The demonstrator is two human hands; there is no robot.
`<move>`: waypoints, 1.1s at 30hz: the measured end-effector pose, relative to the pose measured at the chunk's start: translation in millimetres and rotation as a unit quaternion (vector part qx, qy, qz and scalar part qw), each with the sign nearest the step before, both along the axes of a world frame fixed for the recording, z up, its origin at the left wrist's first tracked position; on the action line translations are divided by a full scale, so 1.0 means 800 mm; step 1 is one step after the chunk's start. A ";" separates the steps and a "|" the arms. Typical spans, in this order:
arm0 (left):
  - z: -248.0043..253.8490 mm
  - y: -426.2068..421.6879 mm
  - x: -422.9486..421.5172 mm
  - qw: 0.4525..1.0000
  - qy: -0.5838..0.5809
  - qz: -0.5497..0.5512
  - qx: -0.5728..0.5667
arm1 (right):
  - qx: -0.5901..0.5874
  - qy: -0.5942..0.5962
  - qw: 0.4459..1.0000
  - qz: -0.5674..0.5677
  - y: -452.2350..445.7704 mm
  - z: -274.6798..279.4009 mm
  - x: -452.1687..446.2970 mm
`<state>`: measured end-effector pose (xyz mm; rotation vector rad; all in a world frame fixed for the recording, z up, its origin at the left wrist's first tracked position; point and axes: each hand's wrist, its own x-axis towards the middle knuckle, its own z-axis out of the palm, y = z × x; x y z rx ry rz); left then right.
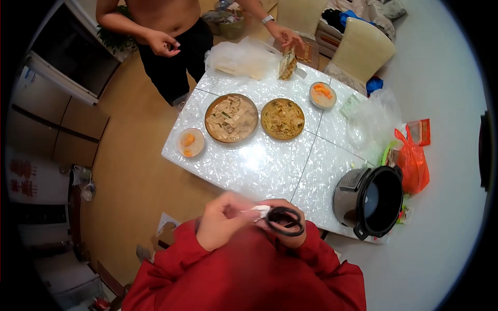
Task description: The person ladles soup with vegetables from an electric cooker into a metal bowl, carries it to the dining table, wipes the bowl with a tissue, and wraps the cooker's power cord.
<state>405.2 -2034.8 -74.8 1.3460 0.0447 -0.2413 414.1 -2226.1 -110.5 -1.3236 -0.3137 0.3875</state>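
Note:
In front of my red-sleeved body, my right hand (290,230) is closed around a pair of scissors with black loop handles (285,222). A crumpled white tissue (260,211) wraps the scissors just beyond the handles, hiding the blades. My left hand (220,222) pinches the tissue from the other side, its fingers slightly blurred. Both hands are close together near the table's front edge, beyond which are a plate of pale sliced food (232,118) and a plate of yellowish shredded food (282,119).
The marbled table (249,171) holds two bowls with orange pieces, one left (191,142), one right (322,95). An open cooker pot (369,201) and red plastic bag (413,163) stand right. Across the table, another person's hand (286,36) is above a patterned packet (288,65).

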 end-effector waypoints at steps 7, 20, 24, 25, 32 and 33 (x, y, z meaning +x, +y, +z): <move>-0.001 0.011 0.002 0.994 -0.026 0.109 0.003 | -0.018 0.124 0.992 0.012 0.024 -0.010 0.030; -0.015 0.206 -0.008 0.978 -0.036 0.146 0.145 | -0.141 0.124 0.967 0.171 0.222 0.032 0.091; -0.008 0.329 0.002 0.900 -0.188 0.102 0.380 | -0.065 0.070 0.982 0.164 0.350 0.026 0.096; -0.012 0.362 -0.001 0.878 -0.216 0.125 0.408 | -0.027 0.025 0.991 0.128 0.391 0.013 0.091; -0.020 0.573 -0.037 0.830 -0.221 0.196 0.473 | -0.022 -0.014 0.951 0.308 0.609 0.002 0.099; -0.025 0.590 -0.037 0.830 -0.226 0.207 0.467 | -0.035 -0.001 0.948 0.315 0.629 0.000 0.101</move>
